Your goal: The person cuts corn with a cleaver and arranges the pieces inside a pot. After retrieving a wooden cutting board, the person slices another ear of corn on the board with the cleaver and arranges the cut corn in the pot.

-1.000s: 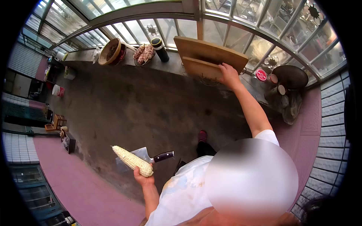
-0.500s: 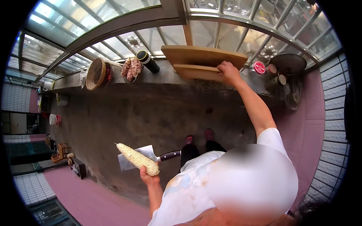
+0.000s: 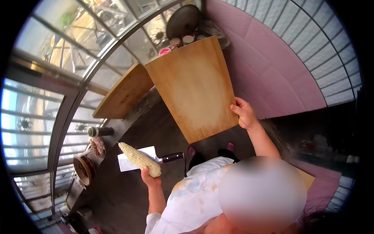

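Observation:
My left hand (image 3: 150, 178) is closed around the thick end of a pale ear of corn (image 3: 139, 159). A cleaver (image 3: 149, 149) with a broad blade and dark handle (image 3: 172, 157) lies behind the corn, against the same hand; how the fingers hold it is hidden. At the right edge of a wooden cutting board (image 3: 194, 91), my right hand (image 3: 244, 112) is closed on the board, thumb on its face. The board is up in the air, its broad face towards the camera. A larger board (image 3: 126, 93) leans against the window bars to its left.
On the ledge (image 3: 128, 121) are a black bottle (image 3: 100, 131), reddish corn cobs (image 3: 97, 146) and a round basket (image 3: 84, 170). A red-lidded jar (image 3: 164, 51) and a dark wok (image 3: 183, 22) are at the top. A pink wall (image 3: 265, 62) stands right.
My right hand has lifted the smaller board off the ledge, away from the larger one. The view has turned right. The corn and cleaver are still at my left hand.

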Demonstrator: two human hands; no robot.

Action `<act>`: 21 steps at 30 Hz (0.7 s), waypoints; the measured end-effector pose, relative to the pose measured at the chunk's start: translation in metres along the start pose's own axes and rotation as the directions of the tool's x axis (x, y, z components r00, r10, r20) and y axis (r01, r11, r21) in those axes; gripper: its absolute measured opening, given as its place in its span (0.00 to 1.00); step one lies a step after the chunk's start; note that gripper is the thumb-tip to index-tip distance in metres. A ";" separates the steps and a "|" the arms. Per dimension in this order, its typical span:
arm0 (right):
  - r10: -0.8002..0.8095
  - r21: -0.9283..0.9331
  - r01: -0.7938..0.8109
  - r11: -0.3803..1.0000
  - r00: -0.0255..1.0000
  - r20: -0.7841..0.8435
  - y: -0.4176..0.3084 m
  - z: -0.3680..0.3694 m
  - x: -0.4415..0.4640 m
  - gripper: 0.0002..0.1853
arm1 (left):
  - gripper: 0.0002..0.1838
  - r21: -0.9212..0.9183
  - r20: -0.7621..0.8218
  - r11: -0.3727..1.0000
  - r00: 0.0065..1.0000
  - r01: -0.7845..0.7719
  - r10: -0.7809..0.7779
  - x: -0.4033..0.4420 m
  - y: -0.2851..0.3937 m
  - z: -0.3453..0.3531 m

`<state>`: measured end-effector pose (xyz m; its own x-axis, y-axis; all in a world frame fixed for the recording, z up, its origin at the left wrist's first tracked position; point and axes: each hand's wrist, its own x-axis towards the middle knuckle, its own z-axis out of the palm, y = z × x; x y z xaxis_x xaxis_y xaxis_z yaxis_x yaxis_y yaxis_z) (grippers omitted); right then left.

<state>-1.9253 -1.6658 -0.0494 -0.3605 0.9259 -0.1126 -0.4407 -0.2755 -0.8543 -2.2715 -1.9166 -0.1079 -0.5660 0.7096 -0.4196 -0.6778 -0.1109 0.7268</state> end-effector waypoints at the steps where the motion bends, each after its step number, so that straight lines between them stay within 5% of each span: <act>1: -0.052 0.057 0.055 0.997 0.998 -0.044 -0.003 -0.021 -0.025 0.20 | 0.32 0.033 0.056 0.999 0.998 0.030 -0.032 0.005 -0.008 0.015; 8: -0.261 -0.001 0.289 0.957 0.866 -0.426 -0.070 -0.166 -0.219 0.21 | 0.34 0.331 0.547 0.943 0.818 -0.017 -0.177 -0.030 -0.118 0.171; 13: -0.402 -0.242 0.326 0.914 0.648 -0.647 -0.127 -0.248 -0.353 0.19 | 0.38 0.392 0.669 0.919 0.672 0.044 -0.318 -0.124 -0.227 0.301; 17: -0.496 -0.349 0.375 0.859 0.440 -0.748 -0.158 -0.308 -0.427 0.19 | 0.39 0.569 0.772 0.820 0.382 -0.061 -0.507 -0.173 -0.305 0.381; 20: -0.537 -0.435 0.375 0.819 0.231 -0.812 -0.184 -0.345 -0.460 0.20 | 0.35 0.493 0.860 0.820 0.024 -0.291 -0.509 -0.221 -0.355 0.470; 21: -0.544 -0.468 0.371 0.802 0.127 -0.830 -0.186 -0.355 -0.473 0.20 | 0.37 0.385 0.812 0.792 -0.233 -0.474 -0.535 -0.213 -0.380 0.491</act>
<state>-1.3807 -1.9606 -0.0178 0.8759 0.4817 0.0290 -0.1022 0.2439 -0.9644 -1.6625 -1.6840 -0.0276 0.8756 0.4590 0.1507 -0.0876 -0.1558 0.9839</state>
